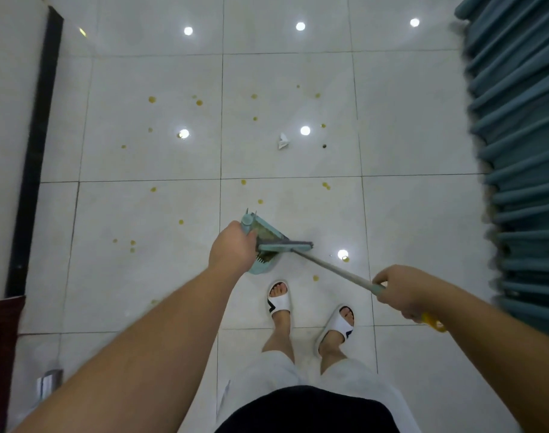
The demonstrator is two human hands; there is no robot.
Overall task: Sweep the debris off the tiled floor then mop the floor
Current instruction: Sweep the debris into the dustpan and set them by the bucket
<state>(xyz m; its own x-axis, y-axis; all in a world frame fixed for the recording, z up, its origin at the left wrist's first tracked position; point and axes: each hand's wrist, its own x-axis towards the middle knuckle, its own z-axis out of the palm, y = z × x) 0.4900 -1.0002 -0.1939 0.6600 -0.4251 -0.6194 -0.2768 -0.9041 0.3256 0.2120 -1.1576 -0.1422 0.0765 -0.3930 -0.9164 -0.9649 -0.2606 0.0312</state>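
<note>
Now the left hand (232,248) grips the dustpan (260,242) and the right hand (401,292) grips the broom (285,245) at mid-frame, so a hard push could scatter yellow bits (199,102) across the upper floor (142,151).

A room in a home, seen from above.

Glossy pale floor tiles (148,145) mirror round ceiling lights, a pleated teal curtain (517,135) hangs down the right side, and a dark baseboard (32,170) runs along a plain wall on the left. The person stands in white house slippers (279,300) and light shorts, as one dresses indoors at home.
</note>
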